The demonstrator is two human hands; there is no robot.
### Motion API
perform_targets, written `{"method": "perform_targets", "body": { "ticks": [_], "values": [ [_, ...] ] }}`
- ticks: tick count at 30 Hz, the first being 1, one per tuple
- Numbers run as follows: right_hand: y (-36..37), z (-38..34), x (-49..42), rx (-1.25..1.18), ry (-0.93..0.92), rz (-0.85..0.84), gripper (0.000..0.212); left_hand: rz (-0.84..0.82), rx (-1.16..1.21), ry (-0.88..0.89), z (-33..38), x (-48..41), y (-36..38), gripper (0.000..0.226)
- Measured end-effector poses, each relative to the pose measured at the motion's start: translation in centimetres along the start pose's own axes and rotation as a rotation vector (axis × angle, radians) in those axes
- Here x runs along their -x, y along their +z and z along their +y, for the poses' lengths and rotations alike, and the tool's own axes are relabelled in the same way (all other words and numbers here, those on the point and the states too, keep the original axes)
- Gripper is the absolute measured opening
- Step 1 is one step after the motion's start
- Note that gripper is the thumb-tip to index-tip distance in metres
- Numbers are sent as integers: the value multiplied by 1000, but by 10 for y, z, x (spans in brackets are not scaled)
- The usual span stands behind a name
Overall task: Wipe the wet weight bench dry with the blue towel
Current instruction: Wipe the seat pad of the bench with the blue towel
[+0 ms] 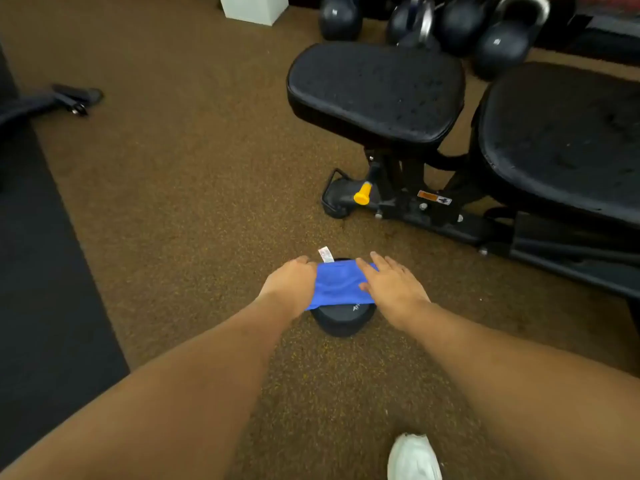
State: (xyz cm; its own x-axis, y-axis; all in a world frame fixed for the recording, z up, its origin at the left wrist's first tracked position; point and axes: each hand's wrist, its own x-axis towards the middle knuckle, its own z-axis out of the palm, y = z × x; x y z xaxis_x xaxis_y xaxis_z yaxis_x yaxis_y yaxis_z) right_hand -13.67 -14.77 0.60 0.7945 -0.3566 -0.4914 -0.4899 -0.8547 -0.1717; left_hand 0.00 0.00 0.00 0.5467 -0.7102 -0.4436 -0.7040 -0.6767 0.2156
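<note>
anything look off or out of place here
Water droplets bead the weight bench, and the blue towel sits draped over a round black object on the floor. A dark strap lies loose at left.

The towel (337, 284) is bright blue, folded into a short, rumpled band with a white tag (325, 254) standing up at its far edge. It lies draped across the top of a round black weight (341, 318) on the brown floor (194, 188). The left hand (291, 282) curls over its left end and the right hand (391, 289) lies flat on its right end. The bench (433, 209) stands beyond and to the right, apart from the towel. Its seat pad (377, 91) and back pad (568, 140) are black, padded and speckled with droplets, on a black metal frame.
</note>
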Motion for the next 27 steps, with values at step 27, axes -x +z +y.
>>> {"method": "perform_targets", "body": {
  "ticks": [27],
  "values": [
    [-127,14,-21,-651,6,5,13,68,629,-113,-9,-24,-121,21]
  ]
}}
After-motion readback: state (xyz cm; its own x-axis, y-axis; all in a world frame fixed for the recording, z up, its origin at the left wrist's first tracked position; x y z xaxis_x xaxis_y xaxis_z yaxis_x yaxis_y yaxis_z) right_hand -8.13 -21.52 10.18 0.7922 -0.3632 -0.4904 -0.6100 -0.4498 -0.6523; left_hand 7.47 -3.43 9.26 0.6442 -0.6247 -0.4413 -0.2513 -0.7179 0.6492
